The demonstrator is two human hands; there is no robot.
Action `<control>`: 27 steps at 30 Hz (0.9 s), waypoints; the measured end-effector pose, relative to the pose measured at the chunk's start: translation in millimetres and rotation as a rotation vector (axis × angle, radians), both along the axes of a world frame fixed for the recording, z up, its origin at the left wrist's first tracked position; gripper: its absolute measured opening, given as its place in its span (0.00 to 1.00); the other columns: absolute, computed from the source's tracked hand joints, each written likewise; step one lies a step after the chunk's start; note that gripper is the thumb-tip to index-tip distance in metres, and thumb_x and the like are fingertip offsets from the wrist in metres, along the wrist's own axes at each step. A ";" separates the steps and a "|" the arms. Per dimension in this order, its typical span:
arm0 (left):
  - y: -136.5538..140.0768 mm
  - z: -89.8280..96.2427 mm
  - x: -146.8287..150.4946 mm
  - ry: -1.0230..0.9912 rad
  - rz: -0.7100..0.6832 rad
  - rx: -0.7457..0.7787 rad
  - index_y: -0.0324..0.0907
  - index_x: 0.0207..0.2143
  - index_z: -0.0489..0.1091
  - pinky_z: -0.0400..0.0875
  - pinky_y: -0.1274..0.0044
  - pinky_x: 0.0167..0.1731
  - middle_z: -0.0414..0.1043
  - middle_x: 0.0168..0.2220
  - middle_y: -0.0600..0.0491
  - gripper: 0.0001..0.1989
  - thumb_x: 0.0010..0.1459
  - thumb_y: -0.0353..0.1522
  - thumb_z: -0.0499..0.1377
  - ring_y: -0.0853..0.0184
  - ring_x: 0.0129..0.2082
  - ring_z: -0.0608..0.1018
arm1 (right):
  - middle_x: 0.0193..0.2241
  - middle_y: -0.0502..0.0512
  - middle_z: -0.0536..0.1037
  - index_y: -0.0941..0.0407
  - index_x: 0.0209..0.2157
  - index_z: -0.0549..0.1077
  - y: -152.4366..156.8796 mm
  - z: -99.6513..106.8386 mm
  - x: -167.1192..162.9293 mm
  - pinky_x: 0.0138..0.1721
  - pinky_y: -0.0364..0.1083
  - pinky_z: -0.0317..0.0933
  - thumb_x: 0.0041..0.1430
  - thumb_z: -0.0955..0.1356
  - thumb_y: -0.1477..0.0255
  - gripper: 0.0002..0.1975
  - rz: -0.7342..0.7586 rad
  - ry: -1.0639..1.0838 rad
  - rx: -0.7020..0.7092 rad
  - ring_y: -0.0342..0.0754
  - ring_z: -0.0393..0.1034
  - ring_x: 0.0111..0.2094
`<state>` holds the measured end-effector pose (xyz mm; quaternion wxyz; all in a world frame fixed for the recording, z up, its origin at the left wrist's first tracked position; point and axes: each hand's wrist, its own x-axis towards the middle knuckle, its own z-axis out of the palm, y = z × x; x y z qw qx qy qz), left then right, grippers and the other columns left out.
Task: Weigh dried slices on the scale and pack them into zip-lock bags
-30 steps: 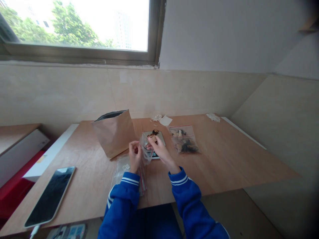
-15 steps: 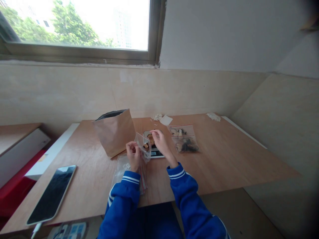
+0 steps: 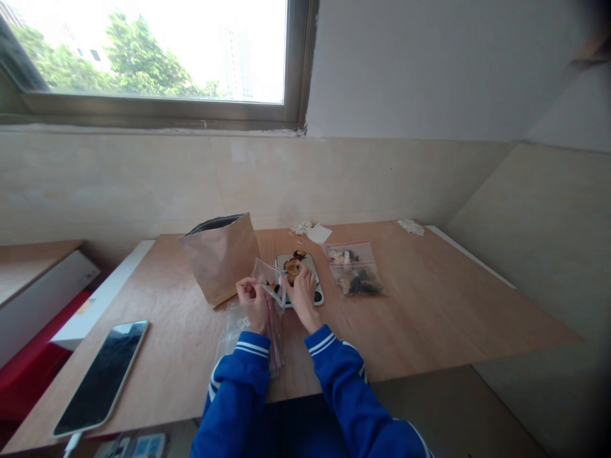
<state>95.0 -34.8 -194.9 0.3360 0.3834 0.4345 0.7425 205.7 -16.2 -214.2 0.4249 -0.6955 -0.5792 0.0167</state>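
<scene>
My left hand [image 3: 254,303] is closed in a pinch on the edge of a clear zip bag [image 3: 268,275], whose mouth gapes toward the right. Just right of it, my right hand [image 3: 304,292] reaches down over a white kitchen scale [image 3: 318,285], fingers curled around a brown dried mushroom slice. More dried mushroom slices [image 3: 292,266] lie on the scale, partly covered by the bag and fingers. Under my left wrist lie several flat clear zip bags [image 3: 233,334] with red seal strips.
Behind my left hand stands an open brown paper pouch [image 3: 220,261]. Filled zip bags [image 3: 356,270] lie right of the scale. A phone [image 3: 102,378] with a white cable rests at the left. Paper scraps [image 3: 319,233] lie near the wall.
My right hand has come down and slightly left from above the scale onto the mushroom slices. My left hand still holds the bag, shifted a little.
</scene>
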 end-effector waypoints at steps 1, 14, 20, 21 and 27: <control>0.2 -1.0 0.0 0.001 -0.001 0.001 0.43 0.33 0.57 0.57 0.84 0.14 0.58 0.22 0.64 0.09 0.56 0.35 0.57 0.79 0.13 0.62 | 0.47 0.77 0.70 0.65 0.51 0.62 -0.3 -0.7 2.6 0.52 0.62 0.55 0.59 0.66 0.62 0.25 -0.003 -0.016 0.001 0.66 0.63 0.51; -1.7 -0.2 1.0 -0.063 -0.039 0.016 0.43 0.32 0.59 0.57 0.86 0.14 0.60 0.20 0.64 0.08 0.53 0.29 0.59 0.79 0.13 0.63 | 0.41 0.61 0.76 0.57 0.41 0.70 -4.7 -0.6 31.0 0.45 0.52 0.55 0.64 0.62 0.61 0.14 0.018 -0.181 -0.091 0.58 0.65 0.45; -1.6 -2.1 2.6 -0.105 -0.071 0.019 0.43 0.32 0.59 0.55 0.87 0.12 0.60 0.21 0.65 0.09 0.52 0.29 0.60 0.81 0.12 0.62 | 0.36 0.58 0.76 0.57 0.34 0.72 -1.4 3.0 43.9 0.44 0.50 0.52 0.66 0.59 0.57 0.19 0.073 -0.161 -0.046 0.53 0.68 0.41; -1.4 -2.8 2.6 -0.104 -0.075 0.021 0.43 0.32 0.59 0.55 0.87 0.12 0.60 0.21 0.65 0.09 0.52 0.29 0.59 0.81 0.12 0.62 | 0.35 0.57 0.77 0.57 0.33 0.72 0.7 4.0 45.2 0.44 0.50 0.53 0.67 0.58 0.57 0.20 0.077 -0.136 -0.037 0.53 0.69 0.40; -0.2 -8.3 2.4 -0.100 -0.102 0.019 0.44 0.33 0.59 0.56 0.87 0.11 0.60 0.21 0.66 0.09 0.53 0.30 0.59 0.80 0.11 0.62 | 0.30 0.58 0.78 0.57 0.32 0.72 15.5 14.1 54.7 0.34 0.44 0.55 0.67 0.57 0.57 0.22 0.109 -0.017 -0.038 0.50 0.72 0.33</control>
